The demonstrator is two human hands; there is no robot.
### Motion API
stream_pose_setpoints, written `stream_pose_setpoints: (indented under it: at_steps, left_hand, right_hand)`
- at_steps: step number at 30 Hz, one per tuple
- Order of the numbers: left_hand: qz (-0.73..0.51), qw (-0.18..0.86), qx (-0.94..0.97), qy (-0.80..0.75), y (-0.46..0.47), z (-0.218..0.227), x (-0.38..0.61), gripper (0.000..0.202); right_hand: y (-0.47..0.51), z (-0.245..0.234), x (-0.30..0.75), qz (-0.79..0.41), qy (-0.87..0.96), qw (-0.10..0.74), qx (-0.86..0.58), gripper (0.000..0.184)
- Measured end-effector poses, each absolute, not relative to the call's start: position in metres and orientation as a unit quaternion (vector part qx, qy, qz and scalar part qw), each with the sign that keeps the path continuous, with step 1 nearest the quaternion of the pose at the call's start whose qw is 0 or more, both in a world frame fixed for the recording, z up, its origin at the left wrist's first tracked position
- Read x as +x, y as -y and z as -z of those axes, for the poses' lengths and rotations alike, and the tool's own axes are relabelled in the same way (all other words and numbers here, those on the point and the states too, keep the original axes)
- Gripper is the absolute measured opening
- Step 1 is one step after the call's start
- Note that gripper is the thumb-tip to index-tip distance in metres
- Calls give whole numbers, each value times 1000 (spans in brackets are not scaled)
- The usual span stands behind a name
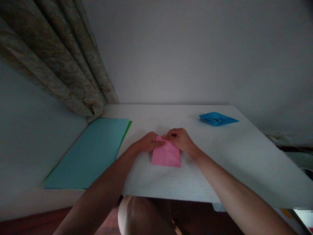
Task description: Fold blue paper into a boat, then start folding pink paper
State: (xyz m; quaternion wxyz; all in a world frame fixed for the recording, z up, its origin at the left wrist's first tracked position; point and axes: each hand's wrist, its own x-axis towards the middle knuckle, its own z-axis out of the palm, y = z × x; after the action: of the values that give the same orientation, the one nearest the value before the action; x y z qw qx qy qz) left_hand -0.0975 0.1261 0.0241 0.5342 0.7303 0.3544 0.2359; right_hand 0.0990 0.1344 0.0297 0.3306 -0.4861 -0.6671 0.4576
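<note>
A folded pink paper lies on the white table right in front of me. My left hand presses its fingers together on the paper's upper left corner. My right hand pinches the top edge of the same paper from the right, fingers curled. Both hands meet at the far end of the pink paper, which hides that edge.
A stack of large sheets, light blue on top with green under it, lies on the table's left side. A folded blue paper shape rests at the back right. A patterned curtain hangs at the left. Walls close the back.
</note>
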Motion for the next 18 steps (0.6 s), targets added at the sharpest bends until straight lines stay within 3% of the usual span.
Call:
stream_pose_setpoints:
  at_steps: [5, 12, 18]
  left_hand:
    - [-257, 553, 697, -378, -128, -23, -100, 56]
    - [-380, 547, 600, -443, -131, -26, -101, 50]
    - [-423, 542, 550, -474, -132, -26, -93, 41]
  right_hand:
    - [-137, -32, 101, -494, 651, 337, -468, 18]
    - [-141, -39, 103, -586, 491, 430, -481, 36]
    - [-134, -34, 93, -586, 501, 404, -492, 38]
